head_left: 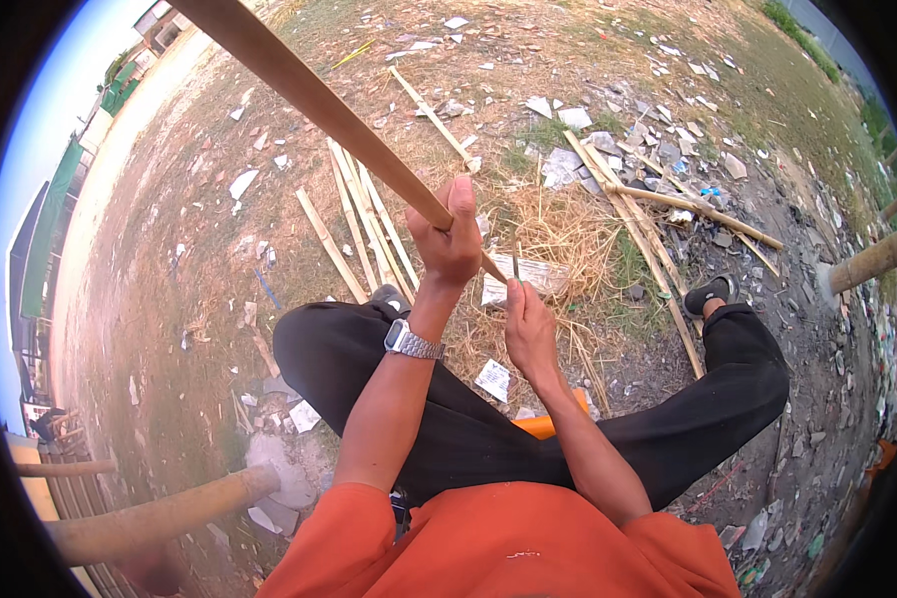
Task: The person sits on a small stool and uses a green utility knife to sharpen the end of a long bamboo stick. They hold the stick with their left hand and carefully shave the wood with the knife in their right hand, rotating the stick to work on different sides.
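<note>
Gripping a long bamboo stick (319, 100) that slants up to the left, the left hand (448, 239) is raised with fingers wrapped tight. The right hand (528, 324) pinches a thin blade (516, 261) just below it.

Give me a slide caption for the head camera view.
Seated outdoors, left hand grips a bamboo pole while right hand holds a thin blade at its end.
</note>
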The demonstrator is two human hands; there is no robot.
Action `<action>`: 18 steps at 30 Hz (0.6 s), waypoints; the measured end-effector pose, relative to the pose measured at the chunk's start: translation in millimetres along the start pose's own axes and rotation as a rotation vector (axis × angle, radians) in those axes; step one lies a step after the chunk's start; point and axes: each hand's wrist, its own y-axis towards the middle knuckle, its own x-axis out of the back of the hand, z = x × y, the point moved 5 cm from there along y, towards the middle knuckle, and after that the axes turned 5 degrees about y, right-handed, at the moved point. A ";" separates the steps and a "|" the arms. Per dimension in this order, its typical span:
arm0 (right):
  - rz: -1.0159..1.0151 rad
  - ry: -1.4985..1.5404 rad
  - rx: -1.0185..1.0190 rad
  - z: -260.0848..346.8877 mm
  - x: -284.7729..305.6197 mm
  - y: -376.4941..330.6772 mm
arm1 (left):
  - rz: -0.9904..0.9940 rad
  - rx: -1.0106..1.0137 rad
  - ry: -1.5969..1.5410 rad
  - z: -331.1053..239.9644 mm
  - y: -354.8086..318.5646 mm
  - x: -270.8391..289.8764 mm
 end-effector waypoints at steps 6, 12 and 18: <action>0.039 -0.131 -0.009 -26.3 -11.4 -0.4 | -0.027 0.034 -0.105 -8.1 0.7 0.7; 0.035 -0.148 0.029 -20.7 -20.3 -3.8 | -0.068 0.075 -0.108 -8.8 2.4 -2.5; 0.124 -0.038 -0.006 8.0 -14.3 -4.4 | -0.075 0.079 -0.142 -2.1 9.1 8.5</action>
